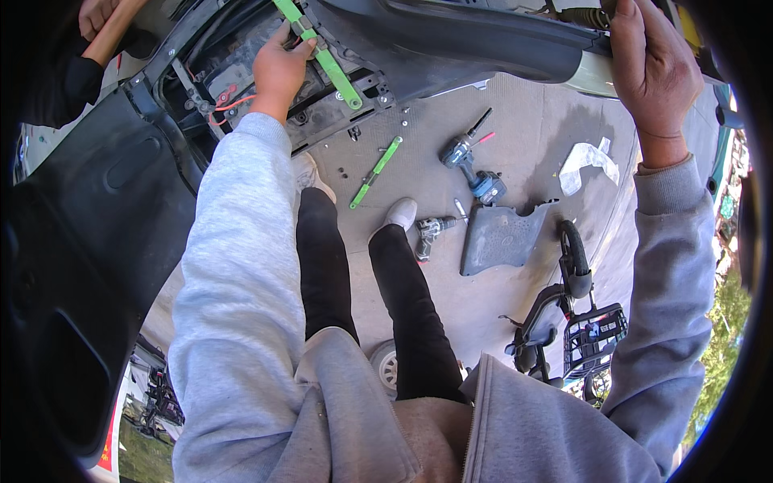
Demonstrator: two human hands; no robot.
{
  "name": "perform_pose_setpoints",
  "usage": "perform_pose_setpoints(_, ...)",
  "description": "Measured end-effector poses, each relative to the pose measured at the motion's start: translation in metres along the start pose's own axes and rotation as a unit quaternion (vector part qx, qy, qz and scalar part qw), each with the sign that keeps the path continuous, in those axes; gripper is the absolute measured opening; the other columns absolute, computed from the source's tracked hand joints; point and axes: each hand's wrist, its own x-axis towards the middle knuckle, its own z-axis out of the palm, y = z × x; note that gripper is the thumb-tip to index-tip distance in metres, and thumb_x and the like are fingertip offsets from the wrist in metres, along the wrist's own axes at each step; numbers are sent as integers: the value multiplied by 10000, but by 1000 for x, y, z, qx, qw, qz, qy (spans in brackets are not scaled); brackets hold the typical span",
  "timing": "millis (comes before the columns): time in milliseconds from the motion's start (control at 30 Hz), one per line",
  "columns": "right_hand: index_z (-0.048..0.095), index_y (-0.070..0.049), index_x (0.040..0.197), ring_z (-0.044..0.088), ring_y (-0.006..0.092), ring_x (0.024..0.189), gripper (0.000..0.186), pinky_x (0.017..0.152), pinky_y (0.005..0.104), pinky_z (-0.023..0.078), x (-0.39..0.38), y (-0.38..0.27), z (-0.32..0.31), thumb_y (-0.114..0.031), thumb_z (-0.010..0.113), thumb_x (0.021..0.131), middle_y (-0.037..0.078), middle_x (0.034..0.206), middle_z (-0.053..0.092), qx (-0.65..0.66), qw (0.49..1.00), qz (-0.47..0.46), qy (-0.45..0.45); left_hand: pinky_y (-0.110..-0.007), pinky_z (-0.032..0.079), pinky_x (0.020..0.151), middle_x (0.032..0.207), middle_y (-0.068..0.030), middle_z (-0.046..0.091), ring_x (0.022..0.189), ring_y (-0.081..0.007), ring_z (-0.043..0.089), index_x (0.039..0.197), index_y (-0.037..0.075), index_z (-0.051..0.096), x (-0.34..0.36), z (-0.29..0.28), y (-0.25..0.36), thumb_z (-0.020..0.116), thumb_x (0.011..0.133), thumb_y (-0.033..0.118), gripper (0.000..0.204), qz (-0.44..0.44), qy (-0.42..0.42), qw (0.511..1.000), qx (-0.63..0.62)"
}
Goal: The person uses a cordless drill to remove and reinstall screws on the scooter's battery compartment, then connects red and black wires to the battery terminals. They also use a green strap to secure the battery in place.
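Note:
My left hand (278,74) reaches into the opened body of a vehicle. Its thumb and fingers close on a bright green metal bar (330,68) that lies across a dusty battery compartment (233,74). A red-orange wire (233,106) runs beside the wrist. At the upper right, my right hand (656,68) is raised and closed near the end of the long black body panel (483,36); the part in its grip is hidden by the fingers. On the ground below lies a second green bar (375,173).
A blue cordless drill (475,169), a smaller drill (433,233), a grey plastic cover (503,237) and a white scrap (589,163) lie on the ground. A bicycle-like vehicle with a basket (594,334) stands lower right. Another person's hand (98,18) shows upper left, near a black panel (105,177).

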Motion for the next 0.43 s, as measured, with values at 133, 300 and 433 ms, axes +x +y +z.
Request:
perform_pose_setpoints(133,536,-39,663,492,324,522,274,515,404,368,2,-7,-6,-137,540,919,139,587,469,-23,999,13,-29,-272,514,805,1001,-109,742,861,-139,707,1299,39,601,-3,1,5,749,832,180,510,-15,-3,1000,0)
perform_pose_setpoints(300,680,-31,902,624,261,644,184,631,289,500,4,-10,-12,-197,617,950,111,758,651,-84,996,-34,-9,-291,522,788,967,-109,733,811,-157,700,1381,46,517,-6,1,23,752,805,110,626,-16,7,1000,-10)
perform_pose_setpoints(433,647,-74,795,578,256,584,129,564,315,442,11,-16,-12,-162,624,886,61,673,590,-60,998,-19,-11,-250,511,729,984,-60,692,766,-84,636,1471,-13,374,-10,-4,35,702,851,9,702,-10,-18,999,40)
